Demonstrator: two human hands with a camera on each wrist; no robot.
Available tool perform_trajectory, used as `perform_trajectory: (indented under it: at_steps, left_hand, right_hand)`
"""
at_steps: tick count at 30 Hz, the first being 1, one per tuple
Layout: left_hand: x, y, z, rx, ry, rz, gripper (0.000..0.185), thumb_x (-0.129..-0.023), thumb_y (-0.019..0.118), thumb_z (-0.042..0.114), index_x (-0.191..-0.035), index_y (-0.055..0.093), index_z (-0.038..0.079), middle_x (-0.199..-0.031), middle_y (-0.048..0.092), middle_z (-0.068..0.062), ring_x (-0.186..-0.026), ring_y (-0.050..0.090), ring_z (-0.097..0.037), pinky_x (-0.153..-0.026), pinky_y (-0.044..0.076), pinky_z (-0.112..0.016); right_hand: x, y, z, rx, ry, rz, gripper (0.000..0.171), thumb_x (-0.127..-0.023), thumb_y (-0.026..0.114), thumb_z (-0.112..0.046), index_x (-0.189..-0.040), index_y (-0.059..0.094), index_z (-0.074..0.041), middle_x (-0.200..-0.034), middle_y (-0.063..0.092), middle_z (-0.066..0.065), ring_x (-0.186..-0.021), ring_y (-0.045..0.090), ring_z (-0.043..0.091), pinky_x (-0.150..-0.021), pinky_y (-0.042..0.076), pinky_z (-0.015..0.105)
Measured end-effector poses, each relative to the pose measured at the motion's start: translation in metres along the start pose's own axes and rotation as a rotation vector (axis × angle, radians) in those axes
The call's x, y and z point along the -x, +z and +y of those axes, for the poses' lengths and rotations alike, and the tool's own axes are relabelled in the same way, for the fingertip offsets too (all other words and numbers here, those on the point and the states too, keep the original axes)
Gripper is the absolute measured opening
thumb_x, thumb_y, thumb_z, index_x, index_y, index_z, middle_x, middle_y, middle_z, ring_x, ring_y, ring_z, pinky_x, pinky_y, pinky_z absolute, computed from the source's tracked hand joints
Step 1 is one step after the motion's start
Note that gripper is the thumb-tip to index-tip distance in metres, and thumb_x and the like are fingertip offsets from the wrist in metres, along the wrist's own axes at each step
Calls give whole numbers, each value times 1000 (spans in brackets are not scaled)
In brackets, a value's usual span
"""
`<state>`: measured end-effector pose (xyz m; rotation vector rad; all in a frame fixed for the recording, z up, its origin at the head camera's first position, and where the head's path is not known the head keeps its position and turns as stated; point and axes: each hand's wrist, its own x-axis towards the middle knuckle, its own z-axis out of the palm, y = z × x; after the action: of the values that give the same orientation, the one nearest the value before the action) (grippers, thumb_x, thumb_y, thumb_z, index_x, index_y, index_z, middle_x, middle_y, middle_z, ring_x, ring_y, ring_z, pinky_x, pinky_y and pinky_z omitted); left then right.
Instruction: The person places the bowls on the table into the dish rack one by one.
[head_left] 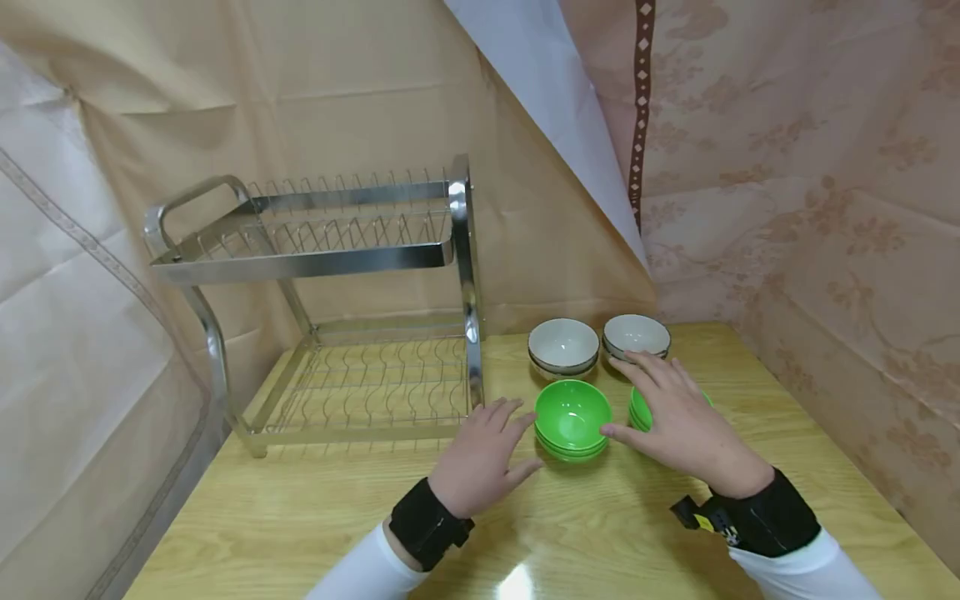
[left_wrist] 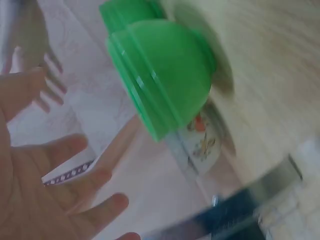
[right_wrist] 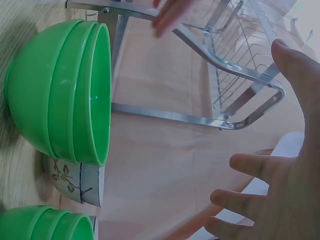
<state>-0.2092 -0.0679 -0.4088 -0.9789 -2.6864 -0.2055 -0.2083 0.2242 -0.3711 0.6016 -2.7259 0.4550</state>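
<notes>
Two stacks of green bowls stand on the wooden table. My left hand (head_left: 519, 437) is open just left of the left green stack (head_left: 572, 417), fingers spread toward it, holding nothing. My right hand (head_left: 637, 400) is open and spread over the right green stack (head_left: 640, 410), mostly hiding it; its thumb reaches toward the left stack's rim. The left wrist view shows the green stack (left_wrist: 160, 75) beyond my open palm (left_wrist: 45, 200). In the right wrist view the same stack (right_wrist: 55, 90) is side-on, apart from my spread fingers (right_wrist: 260, 165).
Two stacks of white patterned bowls (head_left: 564, 344) (head_left: 636, 335) stand right behind the green ones. A two-tier steel dish rack (head_left: 337, 308) stands at the back left of the table (head_left: 300, 517). Cloth-covered walls close in behind and at the right.
</notes>
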Motion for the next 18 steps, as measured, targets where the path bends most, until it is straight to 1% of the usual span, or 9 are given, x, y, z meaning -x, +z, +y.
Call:
perform_trajectory:
  at_steps: [4,8,10,13,15,18]
  left_hand:
    - [-15,10,14,-56,81,-22,51,-98,58,47,-139,55,17,-142,53,-5,-133,48,-24,-112,36,-50]
    - [-32,23,29,-101,142,-29,46,-97,61,42,-137,59,18,-135,59,1,-127,53,-17,-111,39,-46]
    - [-39,27,34,-111,164,-26,43,-97,63,41,-134,61,19,-131,62,3,-125,54,-14,-110,40,-46]
    - [-45,29,38,-105,175,-34,43,-97,63,40,-134,61,19,-129,63,4,-124,56,-12,-110,40,-46]
    - [-47,26,39,-89,167,-49,45,-97,62,42,-136,59,18,-131,62,3,-125,55,-13,-111,39,-47]
    - [-47,20,35,-64,139,-59,51,-98,59,45,-141,55,18,-137,59,0,-128,53,-16,-112,37,-48]
  right_hand:
    - [1,0,0,4,-4,8,90,-84,62,-69,-151,39,-12,-156,32,16,-144,25,40,-116,14,63]
    - [2,1,1,15,-1,-1,92,-83,60,-72,-151,38,-14,-157,31,15,-143,27,40,-116,15,62]
    - [3,1,0,11,-3,0,91,-84,61,-71,-152,37,-15,-157,31,16,-143,27,40,-116,14,61]
    - [3,1,-1,5,-10,15,90,-84,63,-68,-151,38,-15,-156,32,16,-143,27,39,-117,14,61]
    - [2,0,-1,8,-18,25,89,-84,64,-68,-151,39,-15,-155,34,14,-143,28,38,-116,15,61]
    - [1,3,-3,12,-35,10,90,-84,63,-69,-150,40,-13,-154,36,14,-143,29,37,-115,18,62]
